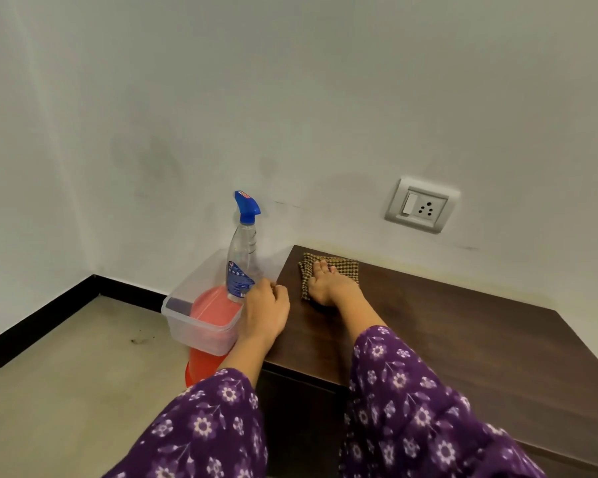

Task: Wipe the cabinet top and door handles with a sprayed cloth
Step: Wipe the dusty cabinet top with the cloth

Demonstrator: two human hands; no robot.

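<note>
Spray bottle (242,257), tub (201,336) (clear plastic), wall socket (422,205)

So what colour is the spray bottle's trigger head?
Blue trigger head, seen clearly in the head view.

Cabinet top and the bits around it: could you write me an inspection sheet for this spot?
Surface: dark wooden cabinet top, nothing on it but the cloth, at the far left corner.
Job's things: checked cloth lies flat on the top; spray bottle stands upright left of the cabinet; door handles not in view.
Clutter: clear tub on a red thing beside the cabinet.
Hands: right hand lies flat on the cloth; left hand is at the top's left edge by the bottle's base, grip unclear.
Cables: nothing seen.
Surroundings: white wall with a socket, black skirting, beige floor.
</note>
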